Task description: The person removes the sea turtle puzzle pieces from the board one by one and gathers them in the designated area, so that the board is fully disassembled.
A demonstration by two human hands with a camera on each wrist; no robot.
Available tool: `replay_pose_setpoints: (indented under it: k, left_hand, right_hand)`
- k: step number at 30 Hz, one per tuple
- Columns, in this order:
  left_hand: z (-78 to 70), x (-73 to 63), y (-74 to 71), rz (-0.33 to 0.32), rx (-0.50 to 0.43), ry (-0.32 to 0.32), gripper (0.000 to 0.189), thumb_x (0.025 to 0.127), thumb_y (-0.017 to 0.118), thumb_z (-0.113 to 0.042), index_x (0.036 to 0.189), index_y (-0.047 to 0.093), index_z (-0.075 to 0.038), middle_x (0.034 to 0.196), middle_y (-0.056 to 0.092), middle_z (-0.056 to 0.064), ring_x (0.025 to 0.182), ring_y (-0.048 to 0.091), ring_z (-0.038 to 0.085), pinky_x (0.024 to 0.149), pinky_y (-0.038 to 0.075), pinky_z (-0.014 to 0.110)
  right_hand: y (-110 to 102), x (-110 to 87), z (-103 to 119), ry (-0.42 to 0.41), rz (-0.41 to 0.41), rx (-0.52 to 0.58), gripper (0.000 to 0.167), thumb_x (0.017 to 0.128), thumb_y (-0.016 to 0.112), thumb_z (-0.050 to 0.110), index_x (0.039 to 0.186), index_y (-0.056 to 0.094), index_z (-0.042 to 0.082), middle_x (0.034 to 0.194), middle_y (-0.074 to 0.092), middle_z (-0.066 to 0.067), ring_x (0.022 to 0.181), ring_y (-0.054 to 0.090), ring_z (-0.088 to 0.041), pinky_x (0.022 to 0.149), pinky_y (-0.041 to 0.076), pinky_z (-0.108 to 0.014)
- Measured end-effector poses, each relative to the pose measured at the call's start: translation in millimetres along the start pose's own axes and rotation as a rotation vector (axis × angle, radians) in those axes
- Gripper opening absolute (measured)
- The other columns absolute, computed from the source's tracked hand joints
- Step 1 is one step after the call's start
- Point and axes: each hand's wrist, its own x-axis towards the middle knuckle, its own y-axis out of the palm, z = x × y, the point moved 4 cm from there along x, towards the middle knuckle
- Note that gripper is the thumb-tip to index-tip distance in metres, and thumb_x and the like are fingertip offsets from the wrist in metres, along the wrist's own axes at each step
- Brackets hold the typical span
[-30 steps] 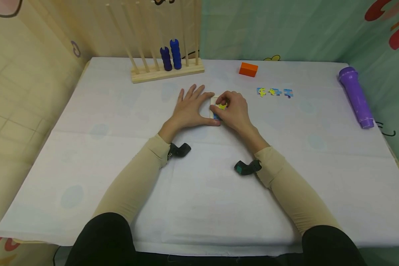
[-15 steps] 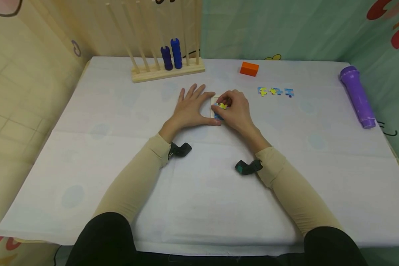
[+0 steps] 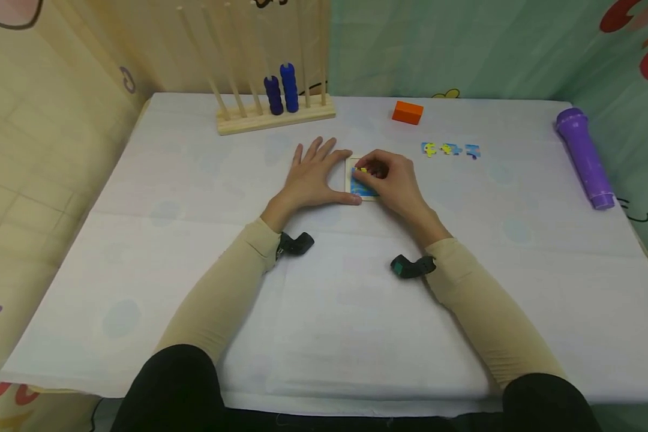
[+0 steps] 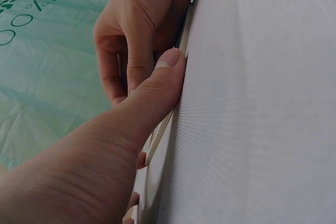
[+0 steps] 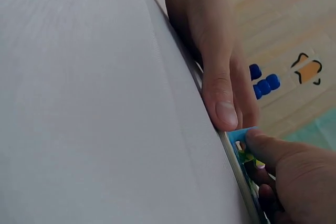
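Note:
In the head view, my left hand (image 3: 313, 178) lies with fingers spread on the cloth. Its index fingertip and thumb rest at the left corners of a small framed jigsaw board (image 3: 364, 197). My right hand (image 3: 396, 182) bends over the board from the right, a yellow-patterned puzzle piece (image 3: 360, 170) between thumb and fingertips. Blue picture shows in the board's lower part, while the right hand covers much of the upper right. In the right wrist view, the right thumb (image 5: 268, 146) lies on the blue edge of the puzzle, with the other fingers curled below.
Three loose puzzle pieces (image 3: 450, 149) lie in a row right of the board. Behind them sits an orange block (image 3: 407, 112). A wooden peg rack (image 3: 275, 119) with blue beads stands at the back left, and a purple cylinder (image 3: 585, 159) lies along the right edge.
My right hand has turned and shifted slightly right, uncovering more of the board's blue picture. The left hand keeps its place at the board. The whole view has drifted slightly.

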Motion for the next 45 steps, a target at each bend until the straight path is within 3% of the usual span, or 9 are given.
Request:
replay_pose_setpoints:
  k: [4, 10, 16, 23, 27, 33, 41, 45]
  left_hand:
    - [-0.3, 0.2, 0.0, 0.000, -0.008, 0.004, 0.109, 0.075, 0.075, -0.082, 0.164, 0.036, -0.033, 0.178, 0.013, 0.006, 0.166, -0.003, 0.029, 0.131, -0.011, 0.058]
    - [-0.7, 0.7, -0.7, -0.001, -0.012, 0.003, 0.109, 0.075, 0.075, -0.083, 0.164, 0.036, -0.033, 0.178, 0.013, 0.006, 0.166, -0.003, 0.029, 0.131, -0.011, 0.057]
    - [-0.8, 1.1, -0.9, 0.002, -0.008, 0.005, 0.109, 0.075, 0.075, -0.082, 0.164, 0.036, -0.033, 0.178, 0.013, 0.006, 0.166, -0.003, 0.029, 0.131, -0.011, 0.058]
    - [-3.3, 3.2, -0.2, 0.006, 0.000, 0.017, 0.109, 0.076, 0.075, -0.082, 0.164, 0.035, -0.034, 0.178, 0.012, 0.006, 0.166, -0.003, 0.030, 0.130, -0.012, 0.058]
    - [-5.6, 3.7, -1.8, 0.009, 0.003, 0.021, 0.109, 0.076, 0.075, -0.081, 0.165, 0.035, -0.033, 0.179, 0.012, 0.006, 0.166, -0.004, 0.030, 0.130, -0.012, 0.057]
    - [-5.0, 4.0, -1.7, 0.015, 0.007, 0.014, 0.108, 0.077, 0.075, -0.081, 0.165, 0.034, -0.033, 0.179, 0.012, 0.005, 0.166, -0.004, 0.029, 0.131, -0.012, 0.057]
    - [-1.3, 3.4, 0.6, 0.014, -0.013, 0.007, 0.071, 0.103, 0.049, -0.066, 0.164, 0.037, -0.032, 0.178, 0.013, 0.005, 0.166, -0.003, 0.030, 0.131, -0.012, 0.056]
    - [-1.0, 1.3, -0.9, 0.015, -0.009, 0.003, 0.065, 0.107, 0.048, -0.060, 0.164, 0.038, -0.031, 0.178, 0.013, 0.006, 0.166, -0.003, 0.031, 0.131, -0.012, 0.057]
  right_hand:
    - [-3.6, 1.1, -3.8, -0.012, 0.033, 0.042, 0.020, 0.097, 0.079, 0.023, 0.113, 0.077, 0.010, 0.101, 0.073, -0.005, 0.084, 0.059, -0.016, 0.076, 0.049, -0.019]
    - [-9.2, 1.6, -11.8, -0.002, 0.012, 0.125, 0.020, 0.099, 0.077, 0.021, 0.114, 0.077, 0.008, 0.102, 0.072, -0.007, 0.087, 0.058, -0.016, 0.078, 0.048, -0.019]
    - [-8.8, 0.2, -10.6, -0.016, 0.001, 0.084, 0.021, 0.100, 0.075, 0.022, 0.115, 0.077, 0.008, 0.104, 0.074, -0.008, 0.088, 0.061, -0.015, 0.081, 0.049, -0.016]
    - [-9.3, -1.9, -4.1, -0.096, -0.029, -0.012, 0.019, 0.101, 0.074, 0.022, 0.116, 0.078, 0.010, 0.108, 0.078, -0.005, 0.086, 0.065, -0.013, 0.078, 0.050, -0.014]
    - [-11.0, -2.1, -3.8, -0.104, -0.040, 0.003, 0.020, 0.101, 0.073, 0.022, 0.116, 0.079, 0.011, 0.109, 0.079, -0.005, 0.086, 0.065, -0.012, 0.078, 0.050, -0.015]
    - [-15.4, -2.1, -10.5, -0.041, -0.112, 0.049, 0.024, 0.101, 0.072, 0.027, 0.119, 0.079, 0.012, 0.112, 0.078, -0.001, 0.095, 0.067, -0.007, 0.087, 0.054, -0.014]
    - [-30.0, -6.4, -22.3, 0.120, -0.233, 0.066, 0.029, 0.099, 0.074, 0.034, 0.120, 0.076, 0.013, 0.111, 0.075, -0.003, 0.096, 0.067, -0.009, 0.093, 0.054, -0.017]
    - [-46.0, -11.4, -29.5, 0.160, -0.264, 0.033, 0.031, 0.100, 0.073, 0.035, 0.122, 0.075, 0.013, 0.116, 0.074, -0.003, 0.100, 0.065, -0.009, 0.095, 0.053, -0.017]
